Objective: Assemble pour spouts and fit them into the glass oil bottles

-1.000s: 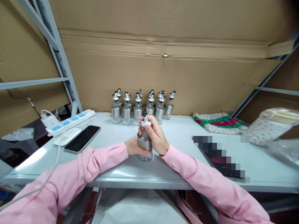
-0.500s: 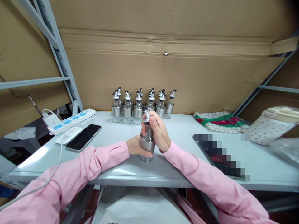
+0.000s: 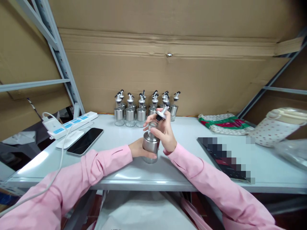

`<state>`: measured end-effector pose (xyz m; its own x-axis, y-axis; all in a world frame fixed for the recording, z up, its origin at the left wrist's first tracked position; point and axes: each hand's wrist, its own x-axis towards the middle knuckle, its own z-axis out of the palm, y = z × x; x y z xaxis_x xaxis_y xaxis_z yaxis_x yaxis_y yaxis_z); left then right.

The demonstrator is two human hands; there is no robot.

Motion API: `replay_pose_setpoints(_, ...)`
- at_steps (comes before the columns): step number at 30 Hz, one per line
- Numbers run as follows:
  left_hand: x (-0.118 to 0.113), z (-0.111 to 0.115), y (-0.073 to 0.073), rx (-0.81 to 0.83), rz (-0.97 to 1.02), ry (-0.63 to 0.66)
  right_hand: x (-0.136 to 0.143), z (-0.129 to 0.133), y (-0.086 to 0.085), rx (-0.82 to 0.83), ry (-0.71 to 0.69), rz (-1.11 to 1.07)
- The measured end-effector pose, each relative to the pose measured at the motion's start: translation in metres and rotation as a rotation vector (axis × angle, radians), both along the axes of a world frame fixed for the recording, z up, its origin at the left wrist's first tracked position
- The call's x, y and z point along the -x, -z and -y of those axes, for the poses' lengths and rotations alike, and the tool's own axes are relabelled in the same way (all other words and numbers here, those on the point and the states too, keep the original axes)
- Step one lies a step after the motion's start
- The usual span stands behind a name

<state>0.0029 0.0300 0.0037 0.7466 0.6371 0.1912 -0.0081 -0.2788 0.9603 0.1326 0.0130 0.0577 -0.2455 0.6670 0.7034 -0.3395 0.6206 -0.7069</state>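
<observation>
A glass oil bottle with a brushed steel sleeve (image 3: 150, 146) stands upright near the table's front edge, its neck uncovered. My left hand (image 3: 138, 148) is wrapped round its lower body from the left. The pourer spout (image 3: 163, 112), silver with a black stopper and flap, is off the bottle and tilted just above and right of the neck. Fingers of my right hand (image 3: 168, 135) hold that spout, while the thumb and other fingers are by the glass neck; whether they touch it I cannot tell. Several similar bottles (image 3: 130, 114) with spouts fitted stand behind.
On the left lie a black-screened phone (image 3: 85, 141), a white power strip (image 3: 72, 124) and a cable across my left sleeve. To the right are a patterned cloth (image 3: 224, 124), a dark pixelated flat item (image 3: 223, 159) and a dotted flask (image 3: 271, 129). Cardboard (image 3: 168, 76) walls the back.
The pourer spout has come out of the bottle's neck, lifted up and to the right by my right hand. My left hand keeps its grip on the bottle.
</observation>
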Motion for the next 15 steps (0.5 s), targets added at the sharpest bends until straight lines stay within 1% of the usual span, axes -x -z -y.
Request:
replay_pose_setpoints(2,-0.001,-0.001,-0.001,0.047,0.02,-0.049,-0.001,-0.004,0.0,-0.035,0.134,0.041)
replay_pose_setpoints(5,-0.002,-0.001,-0.001,0.128,0.038,-0.14,-0.005,-0.012,0.001,-0.008,0.337,0.094)
replay_pose_setpoints(6,-0.002,-0.002,0.0,0.141,0.045,-0.166,-0.006,-0.016,0.001,0.015,0.381,0.105)
replay_pose_setpoints(8,-0.003,-0.002,0.003,0.148,0.067,-0.205,-0.009,-0.023,0.002,0.059,0.417,0.097)
replay_pose_setpoints(10,-0.003,-0.004,0.008,0.158,0.104,-0.231,-0.013,-0.03,0.002,0.094,0.419,0.051)
replay_pose_setpoints(12,-0.004,-0.007,0.012,0.203,0.143,-0.255,-0.019,-0.037,0.0,0.098,0.47,-0.024)
replay_pose_setpoints(13,-0.004,-0.008,0.014,0.239,0.16,-0.276,-0.023,-0.04,-0.002,0.084,0.523,-0.058)
replay_pose_setpoints(15,-0.005,-0.01,0.016,0.324,0.182,-0.311,-0.034,-0.047,-0.006,0.023,0.677,-0.098)
